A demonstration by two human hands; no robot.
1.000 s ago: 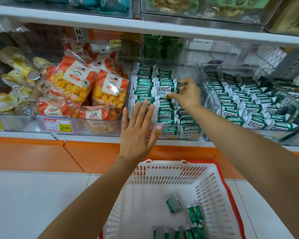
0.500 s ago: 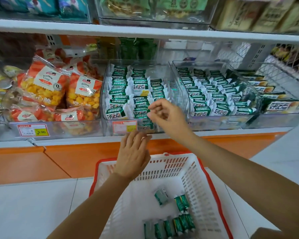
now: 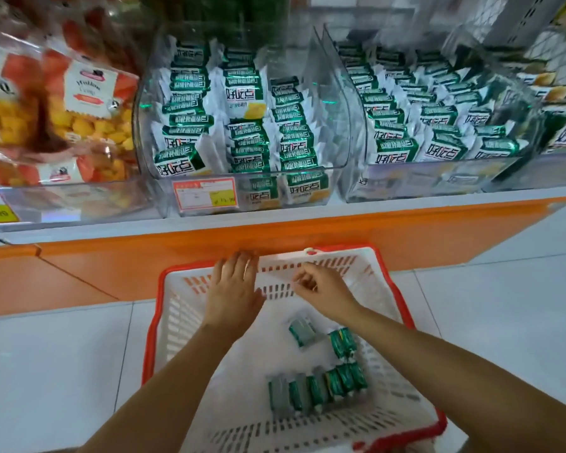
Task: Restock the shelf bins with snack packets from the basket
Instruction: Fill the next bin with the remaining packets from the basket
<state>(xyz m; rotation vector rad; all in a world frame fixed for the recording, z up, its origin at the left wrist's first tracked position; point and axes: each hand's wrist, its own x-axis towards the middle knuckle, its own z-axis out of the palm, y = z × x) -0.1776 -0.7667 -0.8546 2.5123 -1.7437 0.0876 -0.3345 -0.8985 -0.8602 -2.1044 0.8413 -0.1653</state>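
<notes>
A white basket with a red rim (image 3: 406, 308) stands on the floor below the shelf. Several green-and-white snack packets (image 3: 321, 390) lie on its bottom, with two more (image 3: 303, 331) apart from the row. Both hands hover over the far end of the basket. My left hand (image 3: 234, 291) is flat with fingers straight and holds nothing. My right hand (image 3: 324, 289) has loosely curled fingers with nothing visible in them. Above, a clear shelf bin (image 3: 337, 103) holds rows of the same green packets (image 3: 245, 125).
A second clear bin (image 3: 510, 171) of green packets sits to the right. Orange bags of yellow snacks (image 3: 79, 119) fill the bin on the left. An orange shelf base (image 3: 177, 253) runs behind the basket. Grey floor tiles (image 3: 46, 371) surround the basket.
Both hands came down from the shelf bin to the basket. The right hand left the packet rows empty. The view tilted down and moved closer.
</notes>
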